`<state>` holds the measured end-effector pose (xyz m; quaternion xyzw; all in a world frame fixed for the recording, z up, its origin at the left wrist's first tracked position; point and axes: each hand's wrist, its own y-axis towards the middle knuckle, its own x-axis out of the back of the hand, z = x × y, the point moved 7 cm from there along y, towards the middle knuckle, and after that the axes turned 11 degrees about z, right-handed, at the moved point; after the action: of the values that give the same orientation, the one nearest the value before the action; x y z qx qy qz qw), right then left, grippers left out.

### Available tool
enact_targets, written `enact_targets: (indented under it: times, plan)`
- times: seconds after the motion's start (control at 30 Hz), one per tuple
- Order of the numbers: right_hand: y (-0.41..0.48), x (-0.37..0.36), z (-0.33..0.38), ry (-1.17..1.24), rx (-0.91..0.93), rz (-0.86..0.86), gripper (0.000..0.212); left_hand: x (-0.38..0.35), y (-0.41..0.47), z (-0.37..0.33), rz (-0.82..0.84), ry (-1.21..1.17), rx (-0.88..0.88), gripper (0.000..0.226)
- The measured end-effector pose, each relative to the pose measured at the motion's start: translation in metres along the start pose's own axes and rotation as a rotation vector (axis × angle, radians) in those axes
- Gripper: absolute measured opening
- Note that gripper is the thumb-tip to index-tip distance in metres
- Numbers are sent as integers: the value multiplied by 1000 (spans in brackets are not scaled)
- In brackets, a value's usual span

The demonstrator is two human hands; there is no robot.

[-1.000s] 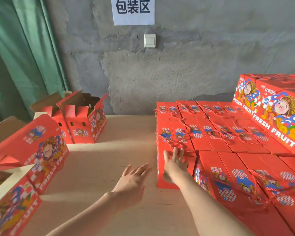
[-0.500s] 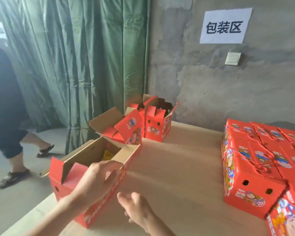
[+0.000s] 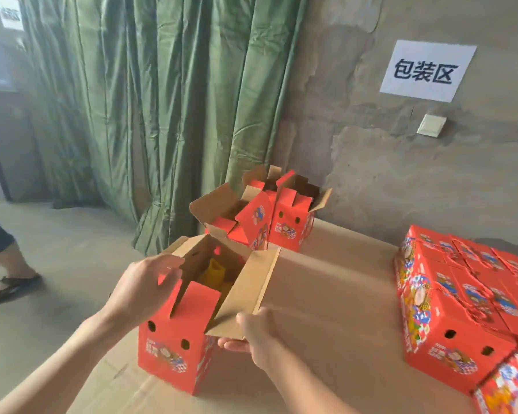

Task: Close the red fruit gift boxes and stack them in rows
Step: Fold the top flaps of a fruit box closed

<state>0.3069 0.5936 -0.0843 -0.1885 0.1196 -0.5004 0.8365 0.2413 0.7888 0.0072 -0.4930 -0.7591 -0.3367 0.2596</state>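
Your left hand [image 3: 144,282] grips the open box [image 3: 174,348] wall, right hand [image 3: 257,333] pinches its raised flap [image 3: 245,291]; fold before tucking the red end tab [image 3: 198,300] and it likely jams.

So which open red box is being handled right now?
The nearest open gift box, with something yellow inside: the left hand and right hand each hold one of its flaps. The two open boxes behind it stand untouched.
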Motion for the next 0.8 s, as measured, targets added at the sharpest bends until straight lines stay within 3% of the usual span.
enact_targets:
  times: [0.27, 0.5, 0.67, 0.8]
  plan:
    - [-33, 92, 4, -432, -12, -19, 16, -49, 17, -27, 205, 7, -102, 23]
    - [-77, 194, 0, -740, -84, -98, 14, -66, 24, -80, 43, -109, -266, 17]
    - [-101, 258, 9, -998, -67, -280, 14, -103, 29, -97, 136, -90, -306, 18]
    - [-118, 300, 17, -1105, -26, -541, 22, -140, 24, -102, 259, -25, -329, 17]
